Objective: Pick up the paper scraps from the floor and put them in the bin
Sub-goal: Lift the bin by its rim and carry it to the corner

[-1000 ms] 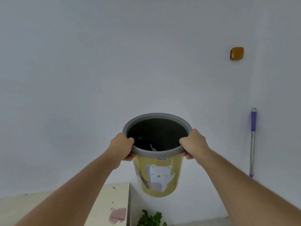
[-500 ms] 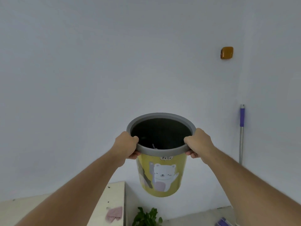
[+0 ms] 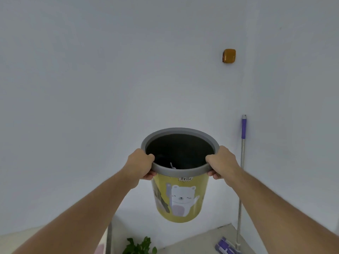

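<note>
- The bin [image 3: 180,196] hangs in the air in front of a pale wall [image 3: 91,88], well above the floor [image 3: 198,239], carried by nothing but the two hands.
- The left hand [image 3: 140,165] is clenched on the left side of the grey rim [image 3: 180,130], thumb over the top and fingers curled beneath; the right hand [image 3: 221,163] clasps the right side the same way.
- I judge the bin light and stiff: thin plastic, nearly empty, likely smooth on its sides, so the rolled rim is the sure place to take hold.
- It is yellow with a white bear and the word "hello", dark inside; one small pale scrap [image 3: 172,165] shows near the bottom, though I cannot tell whether it is paper.
- A mop [image 3: 242,162] leans in the corner to the right, and a green plant [image 3: 140,245] sits below the bin.
</note>
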A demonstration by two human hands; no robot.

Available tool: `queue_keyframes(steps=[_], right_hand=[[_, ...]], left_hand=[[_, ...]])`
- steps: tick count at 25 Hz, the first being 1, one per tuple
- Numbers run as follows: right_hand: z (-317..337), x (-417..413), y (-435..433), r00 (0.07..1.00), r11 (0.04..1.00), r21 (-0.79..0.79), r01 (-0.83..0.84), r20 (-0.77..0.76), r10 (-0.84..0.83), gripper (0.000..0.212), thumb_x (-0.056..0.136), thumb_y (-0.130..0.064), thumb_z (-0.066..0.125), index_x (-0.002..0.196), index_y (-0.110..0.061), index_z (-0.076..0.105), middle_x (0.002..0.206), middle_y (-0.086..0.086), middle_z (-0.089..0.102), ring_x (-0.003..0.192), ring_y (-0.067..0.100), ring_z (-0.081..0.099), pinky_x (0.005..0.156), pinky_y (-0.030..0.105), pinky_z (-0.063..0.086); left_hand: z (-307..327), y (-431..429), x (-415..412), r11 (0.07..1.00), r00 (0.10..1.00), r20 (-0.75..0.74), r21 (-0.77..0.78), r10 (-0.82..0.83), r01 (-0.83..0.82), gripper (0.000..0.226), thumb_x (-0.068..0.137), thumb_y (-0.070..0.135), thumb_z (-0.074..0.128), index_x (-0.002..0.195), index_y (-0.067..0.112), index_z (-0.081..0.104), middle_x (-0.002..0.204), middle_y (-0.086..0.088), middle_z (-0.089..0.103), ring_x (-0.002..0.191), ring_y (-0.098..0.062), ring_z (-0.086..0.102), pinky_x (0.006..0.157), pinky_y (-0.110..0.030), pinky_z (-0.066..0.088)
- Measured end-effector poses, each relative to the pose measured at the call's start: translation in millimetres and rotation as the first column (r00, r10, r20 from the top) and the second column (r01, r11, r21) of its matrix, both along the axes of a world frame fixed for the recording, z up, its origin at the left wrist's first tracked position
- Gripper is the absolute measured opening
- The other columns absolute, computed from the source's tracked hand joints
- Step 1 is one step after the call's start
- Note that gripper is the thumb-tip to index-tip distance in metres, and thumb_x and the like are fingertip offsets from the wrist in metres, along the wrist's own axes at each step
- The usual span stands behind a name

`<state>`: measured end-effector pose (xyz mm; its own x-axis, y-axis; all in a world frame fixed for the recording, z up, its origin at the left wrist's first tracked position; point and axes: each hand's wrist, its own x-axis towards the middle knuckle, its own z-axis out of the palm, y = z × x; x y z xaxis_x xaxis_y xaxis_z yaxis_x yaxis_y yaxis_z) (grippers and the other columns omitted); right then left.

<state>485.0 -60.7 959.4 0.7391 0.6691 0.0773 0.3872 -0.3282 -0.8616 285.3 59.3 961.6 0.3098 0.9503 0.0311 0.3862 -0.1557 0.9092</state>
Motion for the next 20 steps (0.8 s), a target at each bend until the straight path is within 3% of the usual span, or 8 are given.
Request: queue_keyframes(steps=[2, 8, 20], right_hand=[[2.0, 29.2, 12.4, 1.0, 1.0, 0.004, -0.001, 0.002, 0.001, 0.024, 0.093, -0.012, 0.056, 0.117, -0.008, 0.051, 0.087, 0.02, 0.066, 0.055, 0.022, 0.06, 0.051, 0.027, 0.052], [1.6, 102.3, 48.7, 1.0, 1.0, 0.002, 0.004, 0.007, -0.004, 0.026, 0.094, -0.011, 0.056, 0.118, -0.007, 0.05, 0.086, 0.019, 0.065, 0.054, 0.021, 0.059, 0.049, 0.026, 0.052], [-8.7, 177.9, 155.4, 0.998, 0.998, -0.017, 0.058, -0.015, -0.059, 0.029, 0.095, -0.012, 0.056, 0.123, -0.008, 0.049, 0.1, 0.025, 0.067, 0.056, 0.021, 0.059, 0.049, 0.026, 0.051]], left_hand=[[0.2, 11.6, 29.1, 1.0, 1.0, 0.003, -0.002, 0.003, -0.003, 0.012, 0.096, 0.013, 0.046, 0.087, 0.013, 0.053, 0.069, -0.015, 0.065, 0.044, -0.017, 0.06, 0.041, -0.024, 0.052], [1.3, 50.7, 104.8, 0.999, 1.0, 0.011, 0.04, 0.002, -0.003, 0.009, 0.099, 0.018, 0.049, 0.104, 0.013, 0.054, 0.078, -0.012, 0.066, 0.045, -0.015, 0.061, 0.037, -0.017, 0.048], [-10.9, 176.7, 190.3, 0.997, 0.998, -0.022, 0.044, -0.066, 0.067, 0.018, 0.098, 0.016, 0.05, 0.08, 0.018, 0.052, 0.068, -0.011, 0.065, 0.036, -0.012, 0.059, 0.037, -0.018, 0.05]])
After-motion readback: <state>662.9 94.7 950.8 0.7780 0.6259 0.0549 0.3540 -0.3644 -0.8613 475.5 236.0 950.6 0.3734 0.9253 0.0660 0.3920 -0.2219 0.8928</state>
